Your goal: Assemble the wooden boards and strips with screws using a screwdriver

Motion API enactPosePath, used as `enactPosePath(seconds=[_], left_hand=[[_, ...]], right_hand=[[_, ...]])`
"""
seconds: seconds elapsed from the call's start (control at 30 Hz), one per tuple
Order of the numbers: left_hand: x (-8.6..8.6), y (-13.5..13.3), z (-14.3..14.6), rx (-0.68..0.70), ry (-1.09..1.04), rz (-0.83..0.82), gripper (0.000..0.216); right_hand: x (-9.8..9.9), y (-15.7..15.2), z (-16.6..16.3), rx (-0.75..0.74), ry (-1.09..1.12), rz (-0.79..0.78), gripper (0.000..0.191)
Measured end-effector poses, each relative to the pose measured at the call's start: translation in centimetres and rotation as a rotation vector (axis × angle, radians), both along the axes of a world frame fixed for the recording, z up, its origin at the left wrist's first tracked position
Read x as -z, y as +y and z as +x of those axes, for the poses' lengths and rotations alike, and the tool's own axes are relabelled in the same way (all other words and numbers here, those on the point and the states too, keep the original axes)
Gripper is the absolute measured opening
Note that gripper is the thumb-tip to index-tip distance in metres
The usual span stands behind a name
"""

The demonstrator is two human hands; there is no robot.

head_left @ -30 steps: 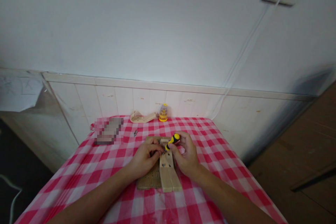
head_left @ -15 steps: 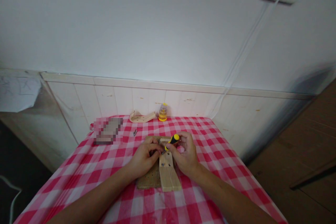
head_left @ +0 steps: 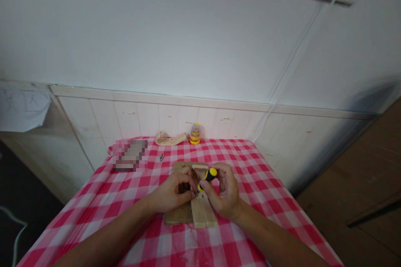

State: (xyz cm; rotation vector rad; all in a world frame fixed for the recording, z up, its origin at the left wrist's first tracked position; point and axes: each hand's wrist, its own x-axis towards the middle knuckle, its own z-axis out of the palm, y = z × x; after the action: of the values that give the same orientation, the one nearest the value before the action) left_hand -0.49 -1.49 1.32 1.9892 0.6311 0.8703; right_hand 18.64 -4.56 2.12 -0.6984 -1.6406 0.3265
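My right hand [head_left: 224, 192] grips a yellow and black screwdriver [head_left: 208, 177], its handle tilted up to the right and its tip down at the wooden piece. The pale, angled wooden piece [head_left: 203, 213] has small dark holes or screws near its middle. It lies partly on a darker wooden board [head_left: 178, 216]. My left hand [head_left: 175, 190] is closed, thumb and fingers pinched by the screwdriver's tip on the left side of the piece. What they pinch is too small to make out.
A second curved wooden piece [head_left: 170, 139] lies at the back near the wall, beside a yellow-based bit container [head_left: 194, 134]. Small metal parts [head_left: 161, 157] lie on the red checked tablecloth [head_left: 150, 242]. A blurred flat object [head_left: 130, 155] sits at the back left.
Both hands and the screwdriver have moved a little nearer to me along the wooden piece, from its upper holes to the lower ones. The piece itself has stayed in place.
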Motion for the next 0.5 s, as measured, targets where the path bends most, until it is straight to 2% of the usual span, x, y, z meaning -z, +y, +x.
enactPosePath(seconds=[0.33, 0.5], left_hand=[[0.3, 0.2, 0.1, -0.01, 0.015, 0.024, 0.01], [0.4, 0.1, 0.1, 0.012, -0.022, 0.021, 0.011]], right_hand=[[-1.2, -0.3, 0.2, -0.059, -0.102, 0.067, 0.043], [-1.7, -0.4, 0.4, 0.017, -0.205, 0.136, 0.052]])
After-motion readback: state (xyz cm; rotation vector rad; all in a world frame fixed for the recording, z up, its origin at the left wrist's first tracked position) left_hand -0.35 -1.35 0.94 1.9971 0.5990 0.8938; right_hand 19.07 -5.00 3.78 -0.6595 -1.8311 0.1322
